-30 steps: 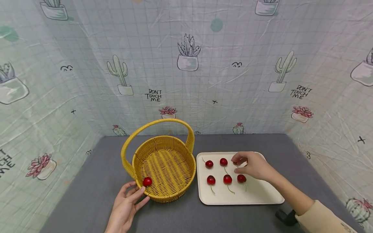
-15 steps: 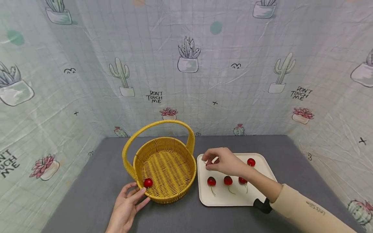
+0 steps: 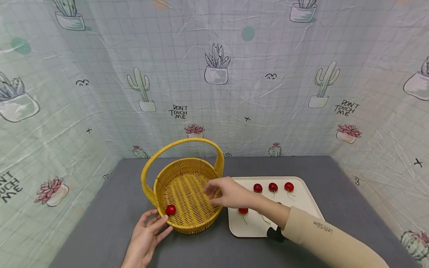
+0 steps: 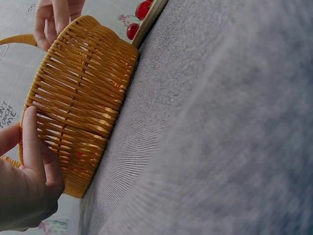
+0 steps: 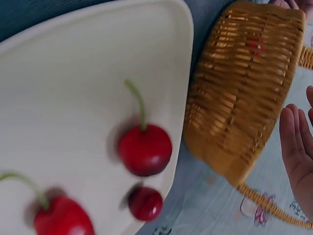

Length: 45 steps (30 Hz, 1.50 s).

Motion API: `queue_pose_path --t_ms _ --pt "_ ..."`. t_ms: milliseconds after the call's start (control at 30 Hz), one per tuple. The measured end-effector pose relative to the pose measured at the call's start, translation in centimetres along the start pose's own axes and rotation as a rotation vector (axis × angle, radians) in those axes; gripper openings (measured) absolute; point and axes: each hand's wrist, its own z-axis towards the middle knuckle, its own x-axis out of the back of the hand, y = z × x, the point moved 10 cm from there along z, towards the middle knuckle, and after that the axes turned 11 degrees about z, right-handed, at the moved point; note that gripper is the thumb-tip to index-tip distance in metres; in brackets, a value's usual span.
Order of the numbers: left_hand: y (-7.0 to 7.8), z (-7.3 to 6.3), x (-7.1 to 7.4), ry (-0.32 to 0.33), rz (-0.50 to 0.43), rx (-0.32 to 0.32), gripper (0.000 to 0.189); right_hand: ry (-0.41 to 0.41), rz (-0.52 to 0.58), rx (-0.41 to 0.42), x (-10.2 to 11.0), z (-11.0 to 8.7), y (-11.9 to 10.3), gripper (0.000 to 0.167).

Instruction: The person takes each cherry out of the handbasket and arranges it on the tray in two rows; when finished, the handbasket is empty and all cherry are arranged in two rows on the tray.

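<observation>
A yellow woven basket [image 3: 191,225] with a tall hoop handle stands on the dark grey table. One red cherry [image 3: 170,210] lies inside it, near its front left rim. My left hand [image 3: 144,234] rests its fingers on the basket's front left rim and outer wall. Over the right rim hangs my right hand [image 3: 228,193], fingers loosely bent, no cherry visible between them; whether it touches the rim is unclear. Beneath the right arm lies a cream tray [image 3: 308,201] with several stemmed cherries [image 3: 257,188]. In the right wrist view, one cherry [image 5: 145,149] lies near the tray's edge.
The tray stands just right of the basket. A patterned cloth [image 3: 214,104] with cactus prints rises behind the grey table [image 3: 197,249] and on both sides. A black device [image 3: 275,233] sits by the right sleeve, above the tray's front edge.
My right hand has moved left, from over the tray's back row, past its left end, to the basket's right rim. My left hand stays at the basket.
</observation>
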Motion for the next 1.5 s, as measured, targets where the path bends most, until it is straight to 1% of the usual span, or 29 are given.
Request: queue_pose_path --t_ms 500,800,933,1167,1367,1500 --pt "-0.1 0.3 0.0 0.007 0.014 0.004 0.040 -0.111 -0.018 0.008 -4.2 3.2 -0.1 0.031" --pt "-0.3 0.3 0.1 0.011 0.028 0.010 0.041 -0.160 -0.035 -0.016 -7.3 4.9 1.0 0.034" --pt "-0.3 0.3 0.1 0.003 0.027 0.011 0.041 -0.144 -0.055 -0.033 -8.4 5.7 1.6 0.036" --pt "-0.1 0.3 0.0 -0.006 0.019 0.012 0.040 -0.072 -0.132 -0.080 -9.0 7.0 2.1 0.037" --pt "-0.2 0.4 0.0 -0.014 0.007 0.013 0.040 -0.060 -0.134 -0.124 -9.7 8.1 2.8 0.040" --pt "-0.3 0.5 0.0 -0.012 0.008 0.014 0.040 -0.057 -0.150 -0.130 -10.1 8.8 2.9 0.040"
